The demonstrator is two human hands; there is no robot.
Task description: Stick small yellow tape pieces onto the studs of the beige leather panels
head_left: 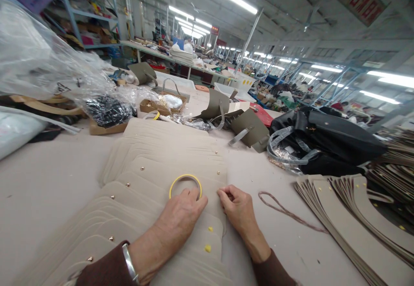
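Silver bangle (pixel 129 262), left fingers (pixel 190 197) open against yellow ring (pixel 184 175), right fingers (pixel 224 194) pinching beige panels (pixel 168 161), black bag (pixel 326 135) beyond

**Head-worn view, looking forward and down**

From the person's head, a wide lens tilts down over the counter (pixel 48 182), the left hand (pixel 179 219) and right hand (pixel 237 210) close at the bottom edge, while the workshop's long rows (pixel 200 40) recede toward the top.
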